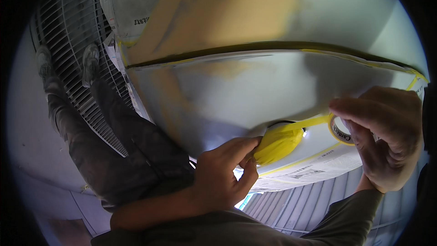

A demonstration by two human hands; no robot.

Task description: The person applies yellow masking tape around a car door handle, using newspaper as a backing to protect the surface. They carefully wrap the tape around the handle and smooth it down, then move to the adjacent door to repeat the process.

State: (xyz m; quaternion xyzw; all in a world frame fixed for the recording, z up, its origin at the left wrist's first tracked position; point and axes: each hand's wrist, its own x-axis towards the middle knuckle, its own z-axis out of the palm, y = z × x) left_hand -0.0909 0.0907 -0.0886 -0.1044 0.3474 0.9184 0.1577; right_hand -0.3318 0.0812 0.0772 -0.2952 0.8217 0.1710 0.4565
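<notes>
A roll of yellow masking tape (342, 130) is pinched between the thumb and fingers of my right hand (387, 130). From it a strip of tape (314, 121) runs left to a raised part wrapped in yellow tape (278, 146), which looks like a door handle. At the left end of that wrapped part, the thumb and forefinger of my left hand (227, 168) press together on the tape. A dark gap shows along the wrapped part's upper edge. Around it lies a grey-white painted body panel (236, 89).
Above a long dark seam (255, 48) is another panel with a tan patch (236, 9). Newspaper masking (309, 167) edged with yellow tape lines the panel's side, with more newspaper (132, 0) at the upper left. My legs stand over a metal floor grating (68, 27). Ribbed sheeting (291, 205) shows at the lower right.
</notes>
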